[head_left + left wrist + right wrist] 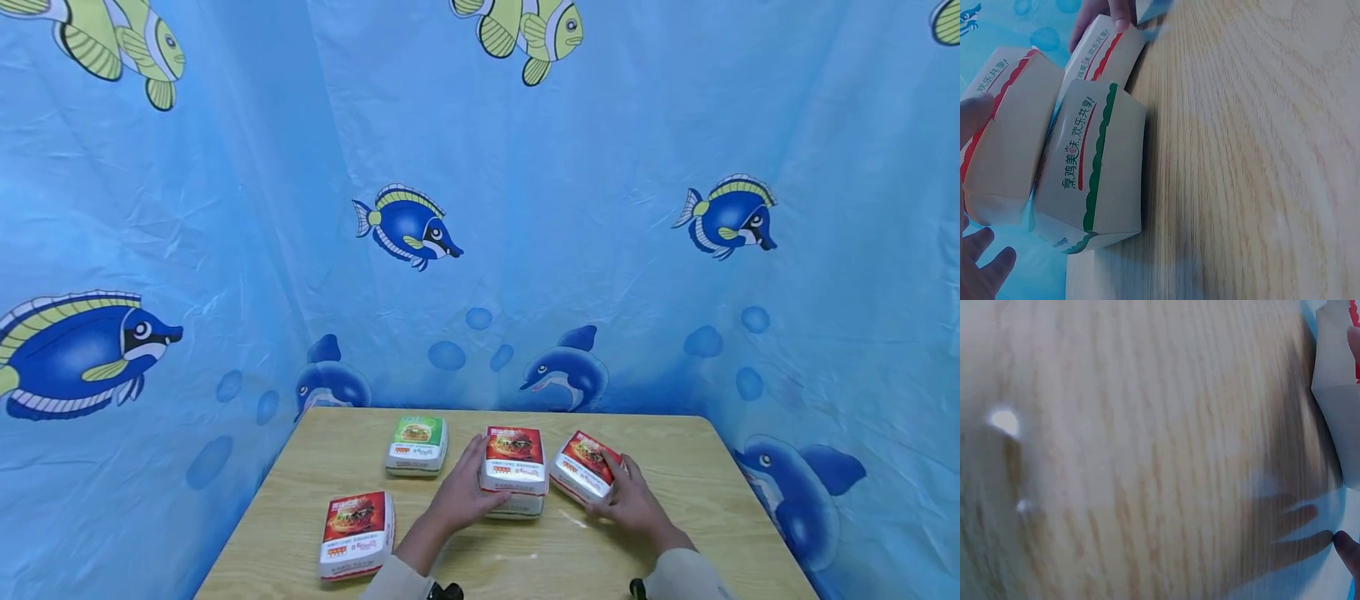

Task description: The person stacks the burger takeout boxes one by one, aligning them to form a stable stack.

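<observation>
Near the table's middle, a red-topped burger box (pixel 514 450) rests on another burger box (pixel 1094 162) with a green scalloped stripe. My left hand (pixel 467 492) holds the upper box from its left side. Its thumb (pixel 975 115) lies on the box's front in the left wrist view, while other fingers spread past the side; their full contact is hidden. To the right, my right hand (pixel 628 504) grips a second red-topped burger box (pixel 581 462), turned at an angle beside the stack. In the right wrist view only an edge of this box (pixel 1335 356) shows.
A green-topped burger box (pixel 417 442) sits at the back left of the wooden table (pixel 450 575). Another red-topped burger box (pixel 356 533) lies at the front left. Behind the table hangs a blue curtain (pixel 570 292) with printed fish and dolphins.
</observation>
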### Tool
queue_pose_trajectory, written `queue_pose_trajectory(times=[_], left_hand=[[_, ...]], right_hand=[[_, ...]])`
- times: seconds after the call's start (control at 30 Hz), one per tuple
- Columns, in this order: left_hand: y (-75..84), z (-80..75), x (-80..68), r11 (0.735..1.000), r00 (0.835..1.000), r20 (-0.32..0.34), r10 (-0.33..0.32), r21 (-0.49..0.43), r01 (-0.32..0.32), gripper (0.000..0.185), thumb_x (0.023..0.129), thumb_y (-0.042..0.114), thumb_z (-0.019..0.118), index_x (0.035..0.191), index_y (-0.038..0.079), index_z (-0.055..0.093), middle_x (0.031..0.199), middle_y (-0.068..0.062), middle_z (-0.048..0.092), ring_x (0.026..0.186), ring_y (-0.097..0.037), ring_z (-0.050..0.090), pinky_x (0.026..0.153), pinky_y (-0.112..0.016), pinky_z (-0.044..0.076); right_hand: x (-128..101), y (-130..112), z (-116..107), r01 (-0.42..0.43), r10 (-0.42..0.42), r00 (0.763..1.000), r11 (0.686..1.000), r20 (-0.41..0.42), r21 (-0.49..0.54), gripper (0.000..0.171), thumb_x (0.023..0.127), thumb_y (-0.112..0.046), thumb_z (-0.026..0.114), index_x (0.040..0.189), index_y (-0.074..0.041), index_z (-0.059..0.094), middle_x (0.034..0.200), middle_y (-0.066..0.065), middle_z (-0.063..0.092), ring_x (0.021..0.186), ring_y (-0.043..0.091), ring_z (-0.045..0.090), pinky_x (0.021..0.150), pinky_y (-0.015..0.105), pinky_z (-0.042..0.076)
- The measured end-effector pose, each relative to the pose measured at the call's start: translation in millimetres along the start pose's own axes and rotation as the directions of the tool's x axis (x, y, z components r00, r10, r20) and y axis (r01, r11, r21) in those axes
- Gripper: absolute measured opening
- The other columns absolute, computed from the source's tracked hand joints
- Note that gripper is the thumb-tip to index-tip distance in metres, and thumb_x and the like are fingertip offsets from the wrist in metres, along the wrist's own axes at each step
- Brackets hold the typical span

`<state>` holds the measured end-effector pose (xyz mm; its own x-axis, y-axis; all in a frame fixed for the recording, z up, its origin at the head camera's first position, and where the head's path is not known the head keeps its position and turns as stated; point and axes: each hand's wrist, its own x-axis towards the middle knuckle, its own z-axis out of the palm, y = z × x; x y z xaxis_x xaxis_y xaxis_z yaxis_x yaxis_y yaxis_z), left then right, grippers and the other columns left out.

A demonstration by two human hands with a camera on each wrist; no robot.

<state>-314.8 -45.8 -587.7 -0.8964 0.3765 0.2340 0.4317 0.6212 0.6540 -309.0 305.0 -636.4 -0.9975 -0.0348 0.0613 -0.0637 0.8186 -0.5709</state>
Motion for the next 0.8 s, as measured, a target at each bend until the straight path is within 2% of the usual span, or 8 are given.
queue_pose_trajectory(times=[0.2, 0.43, 0.8], left_hand=[[0.1, 2.9, 0.4, 1.0, 1.0, 0.005, -0.009, -0.014, 0.009, 0.105, 0.078, 0.069, 0.066, 0.158, 0.022, 0.016, 0.161, -0.003, 0.017, 0.143, -0.029, 0.024, 0.105, -0.053, 0.035], [0.3, 3.9, 0.2, 1.0, 1.0, -0.001, -0.019, 0.025, 0.019, 0.104, 0.077, 0.074, 0.062, 0.157, 0.026, 0.016, 0.161, -0.003, 0.017, 0.143, -0.028, 0.025, 0.104, -0.053, 0.036], [-0.9, 7.2, -1.2, 1.0, 1.0, -0.015, -0.018, 0.013, 0.018, 0.1, 0.078, 0.069, 0.065, 0.157, 0.03, 0.018, 0.161, -0.001, 0.016, 0.14, -0.032, 0.029, 0.101, -0.055, 0.039]], right_hand=[[-2.3, -2.9, 3.6, -0.04, 0.04, 0.999, 0.999, -0.02, 0.017, 0.116, 0.066, -0.069, 0.076, 0.156, -0.017, 0.024, 0.15, 0.029, 0.015, 0.128, 0.056, 0.033, 0.096, 0.066, 0.036], [-1.4, -6.2, -1.3, -0.052, 0.053, 0.998, 0.998, -0.031, 0.019, 0.113, 0.069, -0.065, 0.077, 0.155, -0.015, 0.024, 0.148, 0.028, 0.016, 0.123, 0.057, 0.039, 0.093, 0.066, 0.039], [10.4, -18.3, -26.1, 0.011, -0.012, 0.996, 1.0, -0.093, -0.007, 0.11, 0.071, -0.06, 0.078, 0.156, -0.017, 0.023, 0.15, 0.026, 0.016, 0.122, 0.054, 0.039, 0.088, 0.068, 0.042]])
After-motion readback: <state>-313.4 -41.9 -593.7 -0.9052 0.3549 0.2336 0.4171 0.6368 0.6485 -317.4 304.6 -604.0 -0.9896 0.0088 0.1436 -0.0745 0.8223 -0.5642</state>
